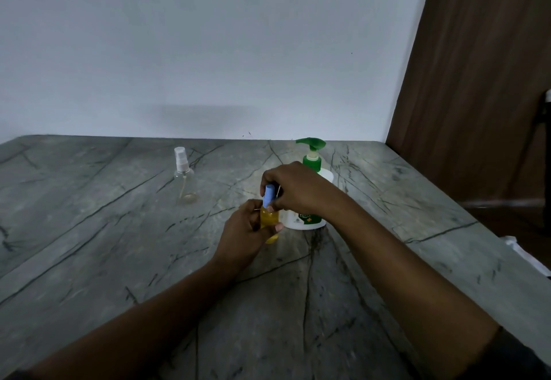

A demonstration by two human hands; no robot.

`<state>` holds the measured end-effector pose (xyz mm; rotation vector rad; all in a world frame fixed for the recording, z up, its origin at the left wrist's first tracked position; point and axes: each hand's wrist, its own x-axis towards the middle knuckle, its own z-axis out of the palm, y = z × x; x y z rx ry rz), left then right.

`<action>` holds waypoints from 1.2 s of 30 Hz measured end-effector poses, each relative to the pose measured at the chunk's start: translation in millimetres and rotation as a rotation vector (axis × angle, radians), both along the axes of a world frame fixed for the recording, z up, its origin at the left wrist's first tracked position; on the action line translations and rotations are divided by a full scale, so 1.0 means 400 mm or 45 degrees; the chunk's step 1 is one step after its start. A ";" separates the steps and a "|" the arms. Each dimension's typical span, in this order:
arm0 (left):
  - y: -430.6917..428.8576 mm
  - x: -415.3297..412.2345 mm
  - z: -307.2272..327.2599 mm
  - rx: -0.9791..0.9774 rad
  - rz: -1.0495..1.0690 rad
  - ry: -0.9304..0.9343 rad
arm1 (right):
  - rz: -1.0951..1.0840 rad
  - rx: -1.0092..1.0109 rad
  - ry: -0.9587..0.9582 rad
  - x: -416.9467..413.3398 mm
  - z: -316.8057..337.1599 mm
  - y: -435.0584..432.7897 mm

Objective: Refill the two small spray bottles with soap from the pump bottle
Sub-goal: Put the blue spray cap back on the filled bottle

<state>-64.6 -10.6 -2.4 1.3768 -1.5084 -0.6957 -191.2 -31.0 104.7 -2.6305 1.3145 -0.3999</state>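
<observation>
Two grips are closed on one small bottle: the body of the amber-filled spray bottle [269, 226] is wrapped by the left grip [243, 232], and its blue spray cap [269, 196] is pinched from above by the right grip [298, 188]. The bottle is held roughly upright over the bench [119, 230], just in front of the pump bottle [311, 160]. Whether its base is touching the surface cannot be told.

Little weight is to be expected, even with the bottle filled. The wall is judged to be thin plastic that would give under a hard squeeze and push soap up through the neck, so a light hold around the body is advised. Any soap smeared on the outside would make it slippery. The cap is best turned at its lower collar, not by the nozzle head.

The neck and thread are covered by the right fingers, so it cannot be said whether the cap is seated, loose or lifted. A thin pale line beside the cap may be the dip tube, but it is too fine to confirm. Much of the pump bottle's white body is hidden behind the right grip, and its contents cannot be judged through the opaque wall. The clear spray bottle [184, 181] with a white cap stands well apart to the left. It looks nearly empty, though the dim light leaves this uncertain.
</observation>
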 end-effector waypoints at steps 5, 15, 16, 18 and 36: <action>0.006 -0.006 0.005 0.003 0.011 -0.037 | -0.082 -0.082 0.002 0.016 -0.016 -0.003; 0.010 -0.004 0.008 -0.038 0.029 -0.057 | -0.128 -0.140 0.009 0.014 -0.040 -0.013; 0.009 -0.004 0.007 -0.040 0.029 -0.050 | -0.131 -0.138 0.002 0.014 -0.042 -0.013; 0.011 -0.004 0.006 -0.046 0.027 -0.038 | -0.134 -0.128 -0.017 0.013 -0.043 -0.011; 0.019 0.022 0.040 0.011 -0.017 -0.340 | -0.407 0.003 -0.272 -0.001 -0.072 0.067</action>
